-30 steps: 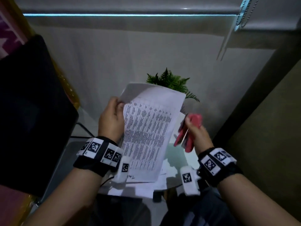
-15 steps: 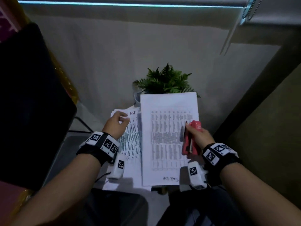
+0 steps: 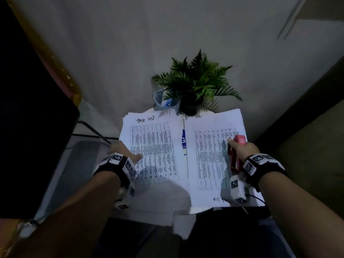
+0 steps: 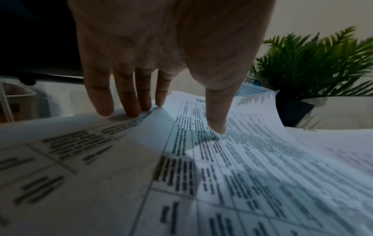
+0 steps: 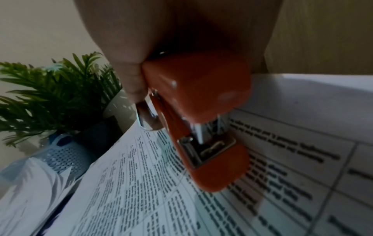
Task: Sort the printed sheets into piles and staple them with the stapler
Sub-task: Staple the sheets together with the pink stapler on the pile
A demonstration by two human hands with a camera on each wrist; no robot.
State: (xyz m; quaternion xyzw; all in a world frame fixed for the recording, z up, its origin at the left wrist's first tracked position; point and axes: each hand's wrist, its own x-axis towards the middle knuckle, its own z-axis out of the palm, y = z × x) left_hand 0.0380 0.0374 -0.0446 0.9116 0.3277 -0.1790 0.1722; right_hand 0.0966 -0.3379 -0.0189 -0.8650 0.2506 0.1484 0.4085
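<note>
Two piles of printed sheets lie side by side on a small white table. The left pile (image 3: 154, 151) is headed "TASK LIST" in handwriting; the right pile (image 3: 210, 157) lies beside it. My left hand (image 3: 126, 153) rests flat on the left pile's left edge, its straight fingers (image 4: 129, 103) and thumb touching the paper (image 4: 222, 167). My right hand (image 3: 242, 149) grips a red stapler (image 3: 237, 151) over the right pile's right side. In the right wrist view the stapler (image 5: 201, 111) hangs just above the printed sheet (image 5: 282, 159), mouth slightly apart with no paper in it.
A potted fern (image 3: 197, 81) and a blue mesh cup (image 3: 165, 101) stand at the table's far edge. A black chair back (image 3: 33, 112) rises on the left. A strip of blue print (image 3: 184, 144) shows between the piles. A wall lies behind.
The sheets my left hand held up a second ago now lie on the right pile. My left hand has settled flat on the left pile. The stapler stays in my right hand, lowered over the right pile.
</note>
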